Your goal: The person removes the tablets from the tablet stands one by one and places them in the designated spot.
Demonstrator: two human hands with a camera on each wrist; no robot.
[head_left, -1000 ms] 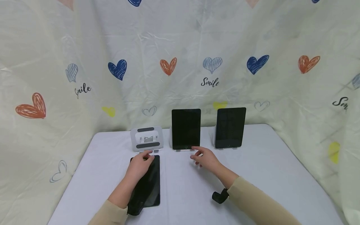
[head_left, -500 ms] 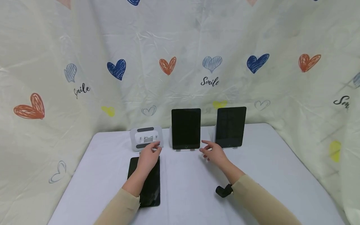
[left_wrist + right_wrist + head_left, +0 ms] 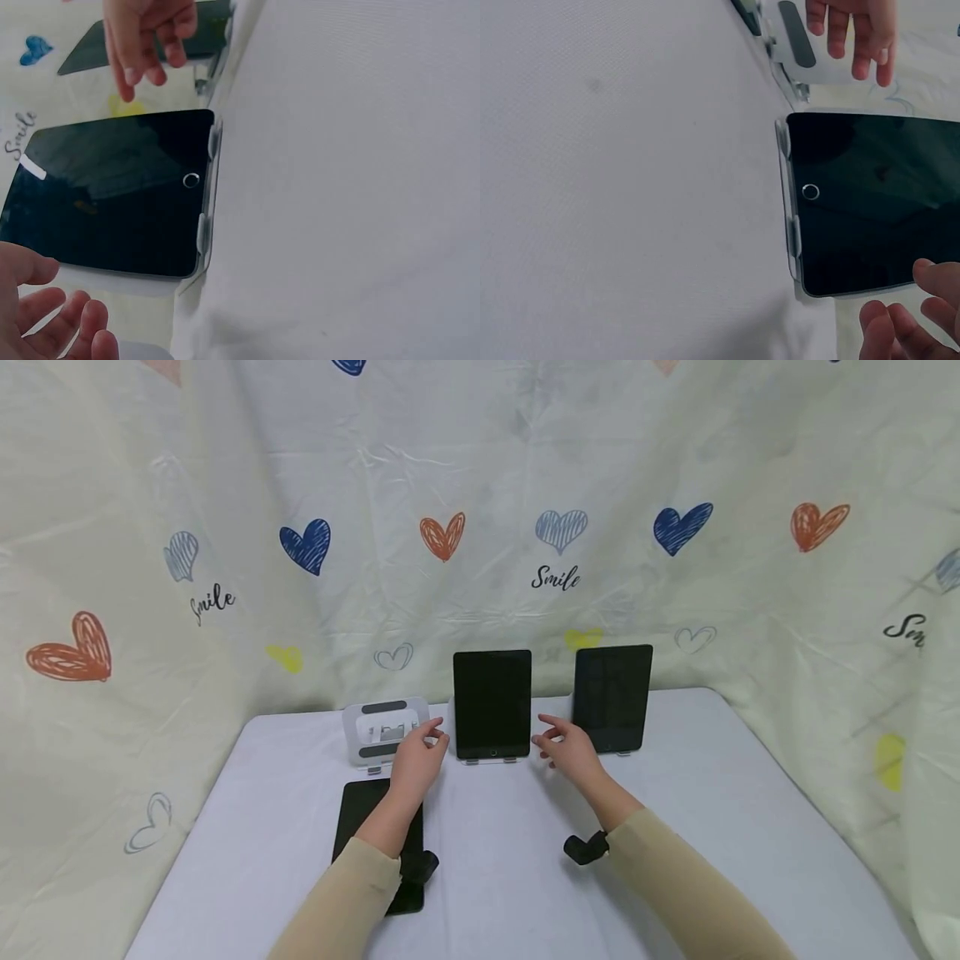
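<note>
A dark tablet [image 3: 492,703] stands upright in a clear stand at the back middle of the table. My left hand [image 3: 422,750] hovers just off its left edge with its fingers spread. Beyond the right edge, my right hand [image 3: 558,745] hovers with its fingers relaxed. Neither hand touches the tablet. The left wrist view shows the tablet [image 3: 120,195] between my left fingers [image 3: 52,322] and my right hand [image 3: 146,37]. From the right wrist, the tablet [image 3: 877,202] lies between my right fingers [image 3: 907,322] and my left hand [image 3: 855,34].
An empty white stand [image 3: 385,731] sits left of the middle tablet. A second upright tablet [image 3: 612,697] is on the right. Another tablet [image 3: 371,822] lies flat under my left forearm. The white table [image 3: 712,793] is backed by a heart-print cloth [image 3: 225,527].
My left hand lifted off the flat tablet and moved forward and right. My right hand moved forward. Both now flank the middle upright tablet.
</note>
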